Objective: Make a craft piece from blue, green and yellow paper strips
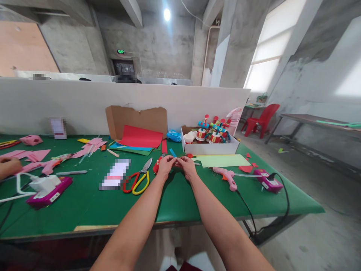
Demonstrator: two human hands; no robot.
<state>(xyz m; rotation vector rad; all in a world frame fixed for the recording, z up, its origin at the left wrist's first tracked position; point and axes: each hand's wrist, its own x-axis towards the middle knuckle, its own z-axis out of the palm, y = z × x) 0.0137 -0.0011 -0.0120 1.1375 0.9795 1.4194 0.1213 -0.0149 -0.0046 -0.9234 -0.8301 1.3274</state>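
My left hand and my right hand meet just above the green table, fingertips pinched together. Whatever lies between them is small and mostly hidden by the fingers. A short blue paper strip shows right behind the left fingertips; I cannot tell whether it is held. Beside the left hand is a red item, partly covered. A red round piece lies behind the right hand. Scissors with one red and one yellow handle rest left of my left hand. Light green paper lies to the right.
A white box holds several colourful paper figures. A pink glue gun lies right, its cord hanging over the edge near a purple power strip. Red paper lies behind. Another person's hand is at far left.
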